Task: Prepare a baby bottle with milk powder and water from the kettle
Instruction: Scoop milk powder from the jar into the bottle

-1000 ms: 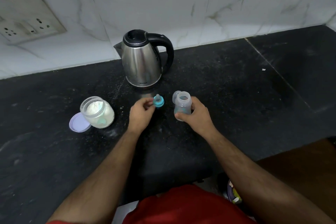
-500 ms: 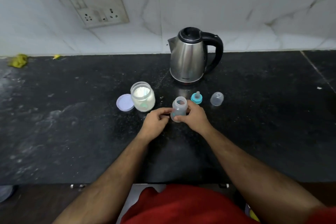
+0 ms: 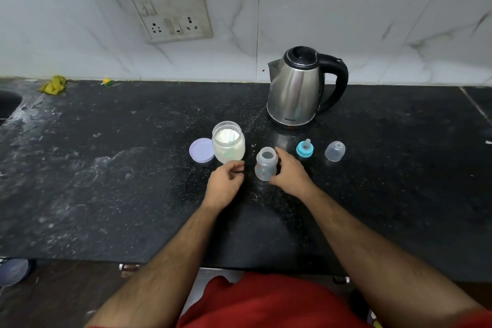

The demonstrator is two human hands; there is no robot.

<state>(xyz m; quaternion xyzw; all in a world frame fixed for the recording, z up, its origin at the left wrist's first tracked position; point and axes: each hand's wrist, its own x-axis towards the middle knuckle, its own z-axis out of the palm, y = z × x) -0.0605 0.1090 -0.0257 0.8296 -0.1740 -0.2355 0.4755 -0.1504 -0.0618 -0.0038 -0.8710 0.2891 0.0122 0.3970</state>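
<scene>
right hand (image 3: pixel 288 172) is wrapped around the open baby bottle (image 3: pixel 266 164) on the counter (image 3: pixel 106 181), left hand (image 3: pixel 226 181) loosely curled and empty just beside the powder jar (image 3: pixel 229 142).

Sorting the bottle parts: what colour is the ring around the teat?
Teal blue; the ring stands near the kettle, clearest in the head view.

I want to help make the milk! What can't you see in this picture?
Head view only:
- Water inside the kettle: its black lid is shut.
- The scoop in the powder jar: mostly buried, blurry.
- Far side of the baby bottle: covered by the right hand.
</scene>
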